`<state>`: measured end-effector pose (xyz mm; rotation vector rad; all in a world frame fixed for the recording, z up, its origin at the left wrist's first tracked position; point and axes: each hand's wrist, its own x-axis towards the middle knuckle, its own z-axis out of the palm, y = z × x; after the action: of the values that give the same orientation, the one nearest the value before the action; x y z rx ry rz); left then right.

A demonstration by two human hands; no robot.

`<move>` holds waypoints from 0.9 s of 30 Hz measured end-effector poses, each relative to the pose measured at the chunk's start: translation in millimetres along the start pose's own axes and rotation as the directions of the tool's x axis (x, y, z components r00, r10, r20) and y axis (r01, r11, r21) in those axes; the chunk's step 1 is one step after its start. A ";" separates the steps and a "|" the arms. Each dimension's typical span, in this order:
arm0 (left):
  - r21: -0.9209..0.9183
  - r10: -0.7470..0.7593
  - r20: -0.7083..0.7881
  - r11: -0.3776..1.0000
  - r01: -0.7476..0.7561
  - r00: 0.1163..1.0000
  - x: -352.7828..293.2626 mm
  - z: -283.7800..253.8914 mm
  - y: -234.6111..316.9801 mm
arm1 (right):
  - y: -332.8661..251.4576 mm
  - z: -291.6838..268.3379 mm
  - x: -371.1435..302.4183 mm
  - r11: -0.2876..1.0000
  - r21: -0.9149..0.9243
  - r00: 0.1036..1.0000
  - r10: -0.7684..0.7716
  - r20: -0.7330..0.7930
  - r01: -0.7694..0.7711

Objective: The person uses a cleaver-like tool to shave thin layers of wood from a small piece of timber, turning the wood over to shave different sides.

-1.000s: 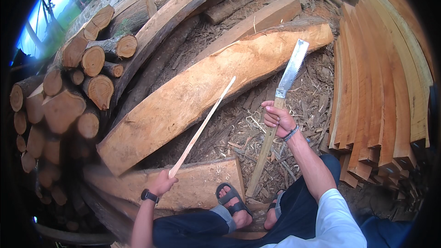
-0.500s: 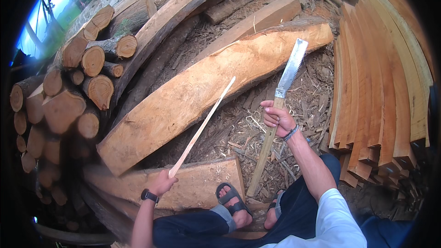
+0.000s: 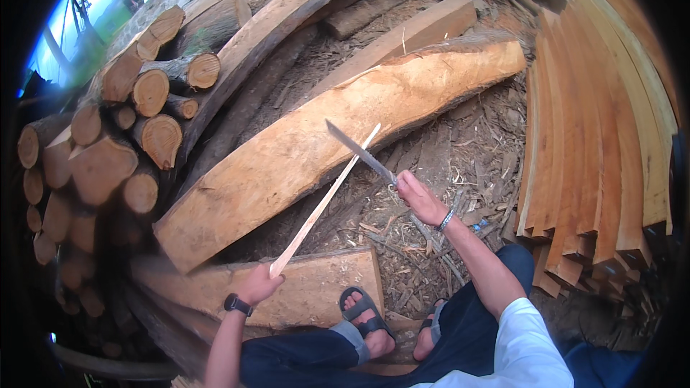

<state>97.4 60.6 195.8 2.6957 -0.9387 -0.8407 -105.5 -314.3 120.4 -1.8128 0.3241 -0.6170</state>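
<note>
My left hand [image 3: 260, 286], with a watch on its wrist, is closed round the thick lower end of a thin pale stick [image 3: 316, 214]. The stick slants up and right to a pointed tip. In my right hand [image 3: 422, 198] is a hand saw [image 3: 348, 142] with a toothed metal blade. The blade is turned nearly edge-on and crosses the stick's upper part in view; whether they touch I cannot tell. My right hand and forearm hide most of the saw's long wooden handle. Behind both lies a large sawn slab [image 3: 309, 144] with bark along its edge.
A shorter plank [image 3: 316, 280] lies under my sandalled foot [image 3: 366, 316]. Cut logs [image 3: 151, 93] are stacked at the left, long sawn boards [image 3: 575, 129] at the right. Wood chips [image 3: 410, 233] litter the ground. Another beam [image 3: 402, 43] lies beyond the slab.
My right hand has moved slightly left and down and turned the saw, swinging its blade leftward across the stick. My left hand and the stick have shifted slightly right.
</note>
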 end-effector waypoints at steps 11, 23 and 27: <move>0.028 0.104 -0.212 0.995 -0.101 0.972 0.6 5.8 -1.2 | -1.6 23.1 -9.6 0.818 -0.575 1.000 -0.015 -0.022 0.000; 0.138 0.050 -0.140 0.990 -0.031 0.989 -8.2 -4.9 17.9 | 7.3 6.7 -1.0 0.786 -0.606 0.990 0.056 -0.130 -0.124; 0.281 0.057 -0.161 0.960 -0.009 0.985 -9.5 -4.1 13.5 | -1.0 20.2 -7.5 0.785 -0.616 0.997 0.060 -0.044 -0.074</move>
<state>86.6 55.8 208.0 2.9185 -1.1347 -0.4948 -100.5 -294.1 114.9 -2.4127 0.6654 -0.5101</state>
